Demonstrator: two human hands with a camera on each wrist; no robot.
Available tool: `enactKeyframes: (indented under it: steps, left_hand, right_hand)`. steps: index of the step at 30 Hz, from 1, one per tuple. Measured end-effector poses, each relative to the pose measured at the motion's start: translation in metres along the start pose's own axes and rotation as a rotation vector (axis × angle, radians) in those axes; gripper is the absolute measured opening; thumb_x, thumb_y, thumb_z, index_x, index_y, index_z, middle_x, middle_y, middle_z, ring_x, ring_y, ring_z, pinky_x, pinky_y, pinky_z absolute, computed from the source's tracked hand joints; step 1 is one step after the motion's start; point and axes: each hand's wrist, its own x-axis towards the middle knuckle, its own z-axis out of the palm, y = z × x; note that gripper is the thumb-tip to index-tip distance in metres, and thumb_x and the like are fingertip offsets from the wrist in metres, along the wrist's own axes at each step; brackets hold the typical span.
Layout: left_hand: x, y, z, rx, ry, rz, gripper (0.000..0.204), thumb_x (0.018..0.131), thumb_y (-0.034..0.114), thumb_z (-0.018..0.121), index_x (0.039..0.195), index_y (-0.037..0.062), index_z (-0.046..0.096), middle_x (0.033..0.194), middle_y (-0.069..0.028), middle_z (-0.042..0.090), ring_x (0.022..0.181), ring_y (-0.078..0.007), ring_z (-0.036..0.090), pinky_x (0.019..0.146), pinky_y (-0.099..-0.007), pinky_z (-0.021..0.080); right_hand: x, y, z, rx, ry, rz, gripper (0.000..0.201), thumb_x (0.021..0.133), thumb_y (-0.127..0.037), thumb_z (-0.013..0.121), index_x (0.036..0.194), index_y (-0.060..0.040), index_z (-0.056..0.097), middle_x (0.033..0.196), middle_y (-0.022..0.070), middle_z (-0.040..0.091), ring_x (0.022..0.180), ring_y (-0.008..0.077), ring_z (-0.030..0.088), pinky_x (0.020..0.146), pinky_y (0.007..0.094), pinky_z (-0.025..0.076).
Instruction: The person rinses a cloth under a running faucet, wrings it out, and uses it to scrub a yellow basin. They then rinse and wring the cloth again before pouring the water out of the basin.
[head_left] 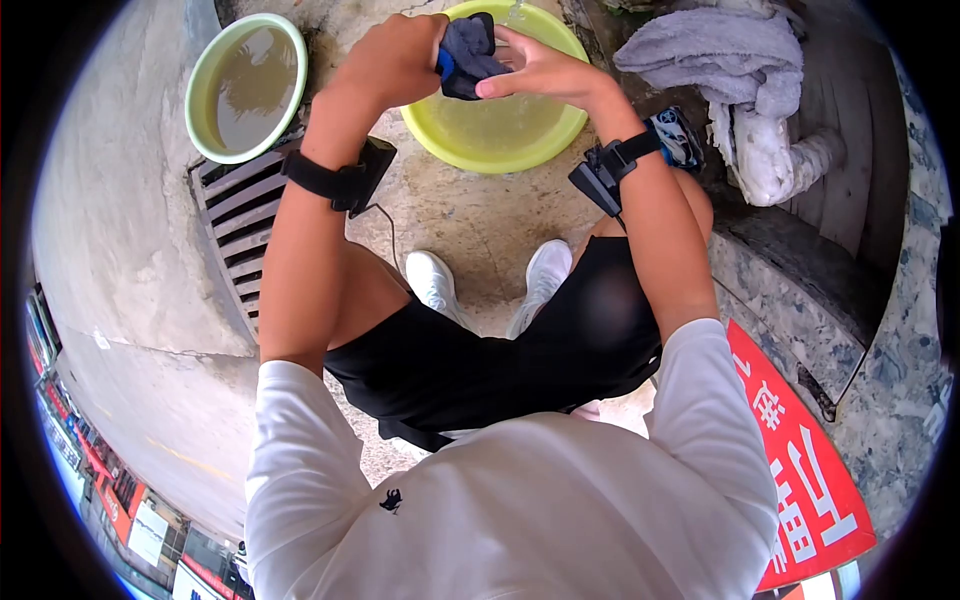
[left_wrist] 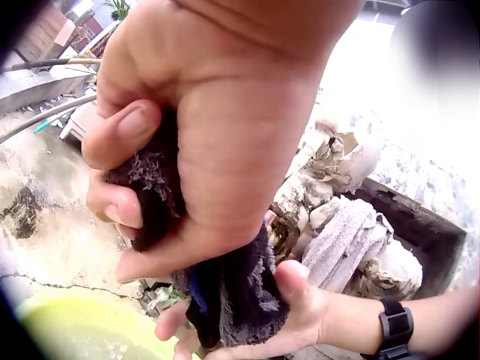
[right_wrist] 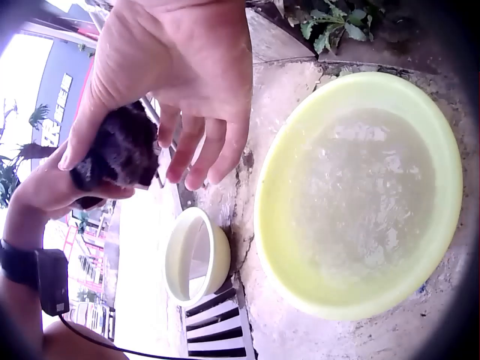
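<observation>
A dark, fuzzy cloth [head_left: 468, 55] with a blue patch is bunched between the hands, above the near part of a yellow-green basin [head_left: 490, 150] of cloudy water. The left hand [head_left: 395, 62] grips one end; in the left wrist view the fingers of the left hand [left_wrist: 202, 135] curl round the dark cloth [left_wrist: 244, 292]. The right hand [head_left: 545, 72] is at the cloth's other side, its thumb against it. In the right wrist view the fingers of the right hand [right_wrist: 180, 82] are spread and loosely bent beside the cloth [right_wrist: 124, 150].
A smaller pale green basin [head_left: 200, 110] with murky water stands at the left, beside a metal drain grate [head_left: 240, 215]. Grey towels [head_left: 715, 55] lie at the upper right near a white bundle [head_left: 765, 160]. A red sign [head_left: 800, 470] lies at the lower right.
</observation>
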Motion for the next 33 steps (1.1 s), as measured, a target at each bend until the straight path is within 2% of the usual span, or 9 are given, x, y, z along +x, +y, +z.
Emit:
enactKeyframes:
  steps: [7, 10, 15, 17, 22, 24, 27, 30, 33]
  left_hand:
    - [-0.081, -0.037, -0.075, -0.254, 0.361, -0.144, 0.034, 0.078, 0.011, 0.074, 0.11, 0.0044, 0.066, 0.094, -0.0203, 0.071, 0.089, -0.0393, 0.069, 0.083, -0.0361, 0.053]
    - [-0.109, -0.044, -0.087, -0.345, 0.555, -0.317, 0.033, 0.08, 0.008, 0.072, 0.112, 0.0013, 0.066, 0.093, -0.0132, 0.072, 0.085, -0.0242, 0.069, 0.083, -0.0319, 0.051]
    - [-0.147, -0.048, -0.097, -0.491, 0.69, -0.559, 0.023, 0.08, 0.006, 0.069, 0.101, -0.0027, 0.066, 0.086, -0.0021, 0.066, 0.079, -0.009, 0.056, 0.073, -0.0258, 0.048]
    - [-0.151, -0.049, -0.099, -0.509, 0.707, -0.614, 0.022, 0.08, 0.006, 0.069, 0.1, -0.0028, 0.066, 0.083, -0.0011, 0.065, 0.077, -0.0077, 0.055, 0.07, -0.025, 0.047]
    - [-0.149, -0.048, -0.092, -0.417, 0.747, -0.567, 0.024, 0.08, 0.007, 0.07, 0.102, -0.0028, 0.066, 0.086, -0.0007, 0.066, 0.077, -0.007, 0.056, 0.07, -0.0242, 0.047]
    - [-0.138, -0.035, -0.093, -0.482, 0.765, -0.534, 0.026, 0.08, 0.007, 0.07, 0.105, -0.0023, 0.067, 0.089, -0.0019, 0.068, 0.08, -0.0077, 0.058, 0.073, -0.0245, 0.047]
    - [-0.124, -0.034, -0.093, -0.5, 0.872, -0.44, 0.03, 0.08, 0.006, 0.071, 0.109, -0.0017, 0.067, 0.096, -0.0033, 0.07, 0.088, -0.0088, 0.06, 0.079, -0.0251, 0.048]
    - [-0.111, -0.036, -0.093, -0.483, 0.946, -0.475, 0.032, 0.079, 0.005, 0.072, 0.109, -0.0014, 0.067, 0.096, -0.0034, 0.07, 0.089, -0.0094, 0.06, 0.08, -0.0258, 0.048]
    - [-0.099, -0.037, -0.094, -0.503, 1.001, -0.523, 0.03, 0.078, 0.005, 0.075, 0.106, 0.0002, 0.068, 0.092, -0.0022, 0.069, 0.082, -0.0091, 0.059, 0.075, -0.0257, 0.047]
  right_hand:
    - [-0.035, 0.082, -0.081, -0.531, 0.417, 0.673, 0.071, 0.076, -0.045, 0.084, 0.124, -0.0004, 0.054, 0.12, 0.0147, 0.061, 0.112, 0.0244, 0.061, 0.096, 0.0418, 0.05]
    - [-0.037, 0.177, -0.099, -0.573, 0.702, 0.707, 0.057, 0.08, -0.037, 0.082, 0.117, -0.0025, 0.056, 0.114, 0.0138, 0.063, 0.109, 0.0242, 0.063, 0.095, 0.0469, 0.05]
    - [-0.047, 0.141, -0.097, 0.012, 0.38, 0.882, 0.049, 0.085, -0.026, 0.079, 0.122, -0.011, 0.052, 0.123, 0.0083, 0.06, 0.109, 0.0238, 0.062, 0.096, 0.0488, 0.05]
    - [-0.043, 0.143, -0.085, -0.033, 0.569, 0.84, 0.038, 0.083, -0.018, 0.081, 0.112, -0.0114, 0.056, 0.117, 0.0055, 0.064, 0.11, 0.024, 0.062, 0.097, 0.0477, 0.05]
    - [-0.029, 0.131, -0.084, -0.327, 0.435, 0.946, 0.051, 0.086, -0.033, 0.073, 0.126, -0.0057, 0.061, 0.126, 0.0117, 0.064, 0.119, 0.0287, 0.059, 0.098, 0.0476, 0.049]
    - [-0.027, 0.161, -0.08, -0.964, 0.409, 0.651, 0.065, 0.084, -0.039, 0.071, 0.127, 0.0079, 0.057, 0.128, 0.0261, 0.062, 0.12, 0.0385, 0.059, 0.101, 0.0428, 0.047]
    - [-0.043, 0.005, -0.015, -0.998, 0.041, 0.382, 0.057, 0.09, -0.037, 0.066, 0.125, 0.0058, 0.058, 0.115, 0.0296, 0.064, 0.108, 0.0441, 0.062, 0.094, 0.0474, 0.05]
    - [-0.081, -0.169, 0.055, -1.075, 0.207, -0.05, 0.029, 0.09, -0.022, 0.066, 0.113, -0.0043, 0.062, 0.097, 0.0161, 0.067, 0.091, 0.0361, 0.067, 0.077, 0.0454, 0.055]
    - [-0.088, -0.247, 0.031, -1.423, 0.575, -0.785, 0.032, 0.085, -0.015, 0.071, 0.116, -0.0092, 0.069, 0.104, 0.0114, 0.068, 0.087, 0.0289, 0.067, 0.072, 0.0389, 0.053]
